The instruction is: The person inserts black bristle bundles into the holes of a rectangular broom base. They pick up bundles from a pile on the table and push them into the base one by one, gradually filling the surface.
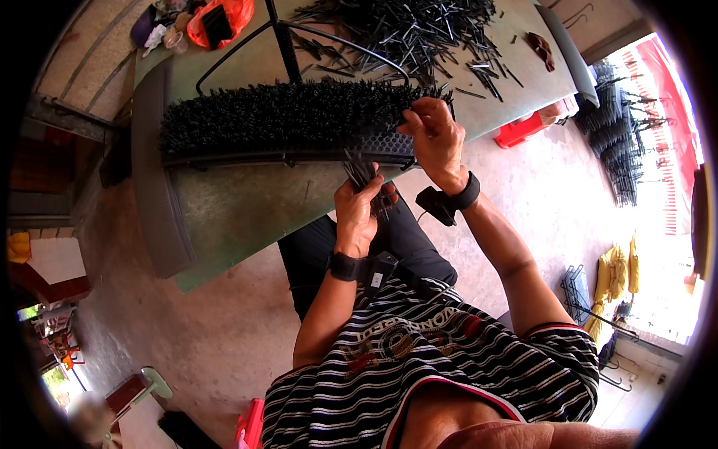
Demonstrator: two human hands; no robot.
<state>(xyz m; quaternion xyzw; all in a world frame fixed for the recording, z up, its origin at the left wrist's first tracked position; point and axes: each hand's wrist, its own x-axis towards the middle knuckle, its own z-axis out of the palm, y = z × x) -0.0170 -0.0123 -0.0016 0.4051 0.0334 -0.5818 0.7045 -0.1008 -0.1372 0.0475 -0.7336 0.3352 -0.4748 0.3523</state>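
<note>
The left hand is closed around a bundle of black sticks, just below the near edge of the counter. The right hand pinches its fingers together at the right end of a long black brush strip, which lies across the counter. Behind the strip, a loose pile of sticks covers the far part. An orange bag sits at the far left corner.

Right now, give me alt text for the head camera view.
Left hand grips a bundle of black sticks while the right hand works at the end of a long black bristly strip on a green table; loose sticks lie beyond.
</note>
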